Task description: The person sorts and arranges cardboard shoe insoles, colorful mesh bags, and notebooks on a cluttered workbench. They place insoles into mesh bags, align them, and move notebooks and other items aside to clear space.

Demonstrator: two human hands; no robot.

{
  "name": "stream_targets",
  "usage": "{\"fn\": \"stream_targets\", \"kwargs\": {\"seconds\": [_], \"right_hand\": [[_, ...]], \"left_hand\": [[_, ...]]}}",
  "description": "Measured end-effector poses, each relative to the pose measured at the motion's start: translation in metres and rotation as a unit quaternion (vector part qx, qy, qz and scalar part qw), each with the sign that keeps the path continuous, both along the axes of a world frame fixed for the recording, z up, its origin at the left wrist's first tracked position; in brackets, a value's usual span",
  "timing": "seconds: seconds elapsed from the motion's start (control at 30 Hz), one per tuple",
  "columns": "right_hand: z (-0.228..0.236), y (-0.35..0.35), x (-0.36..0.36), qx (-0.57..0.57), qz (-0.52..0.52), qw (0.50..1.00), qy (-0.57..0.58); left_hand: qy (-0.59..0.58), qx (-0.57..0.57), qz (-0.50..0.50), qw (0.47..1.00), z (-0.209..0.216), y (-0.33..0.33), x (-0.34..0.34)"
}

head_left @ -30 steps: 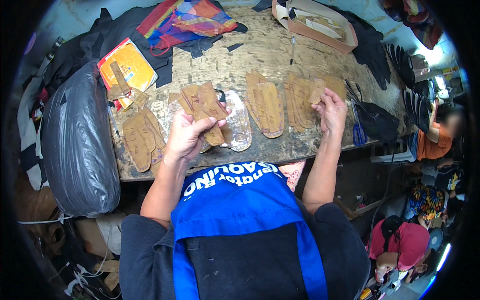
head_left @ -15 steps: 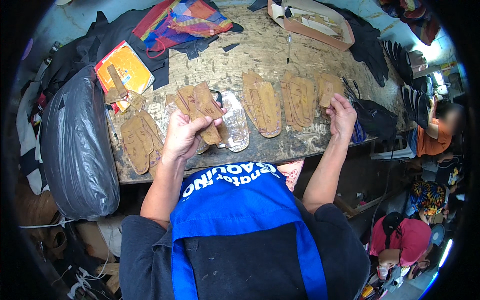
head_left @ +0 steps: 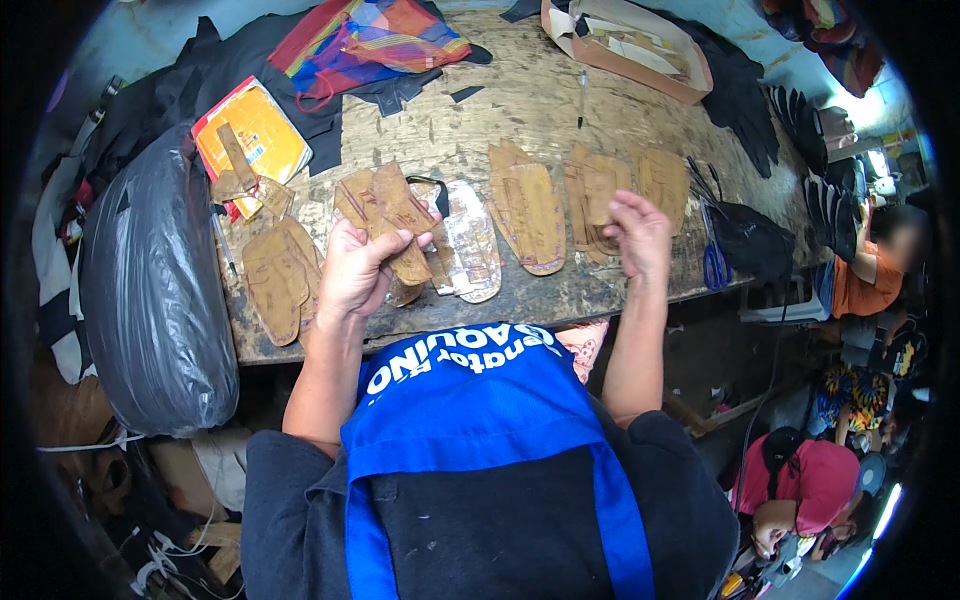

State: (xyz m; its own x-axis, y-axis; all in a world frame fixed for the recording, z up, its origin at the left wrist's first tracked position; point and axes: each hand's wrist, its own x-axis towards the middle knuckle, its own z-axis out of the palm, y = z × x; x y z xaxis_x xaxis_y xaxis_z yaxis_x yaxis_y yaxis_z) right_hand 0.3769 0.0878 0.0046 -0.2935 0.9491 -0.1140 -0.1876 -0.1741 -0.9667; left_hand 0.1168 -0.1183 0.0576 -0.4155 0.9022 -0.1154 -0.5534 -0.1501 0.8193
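Flat, elongated, brown card-like pieces (head_left: 402, 200) are pinched above the scuffed wooden tabletop (head_left: 430, 125) by the left hand (head_left: 357, 268) — probably light, stiffish, best gripped edgewise; the right hand's (head_left: 645, 238) fingers are loosely parted.

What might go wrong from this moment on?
The crossed brown pieces in the left hand could slip apart.
The brown stacks on the table look alike in colour, so pieces might get mixed up.
The blue-handled scissors, near the table's front edge, might get knocked off.
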Motion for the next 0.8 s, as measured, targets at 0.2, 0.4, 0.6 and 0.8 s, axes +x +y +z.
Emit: {"fn": "stream_targets", "kwargs": {"seconds": [0.2,0.4,0.6,0.8], "right_hand": [[-0.006,-0.019,-0.043,-0.024,0.04,0.988,-0.149],[0.029,-0.059,-0.092,0.077,0.155,0.984,-0.045],[0.053,-0.101,-0.133,0.121,0.285,0.951,-0.023],[0.046,-0.089,-0.129,0.088,0.175,0.98,0.019]], "left_hand": [[-0.005,0.012,-0.017,1.0,0.005,-0.004,0.001],[-0.015,0.017,-0.026,0.999,0.004,-0.005,0.006],[-0.004,0.014,-0.047,0.999,0.0,-0.01,0.011],[-0.082,0.025,-0.076,0.993,0.006,-0.017,0.004]]}}
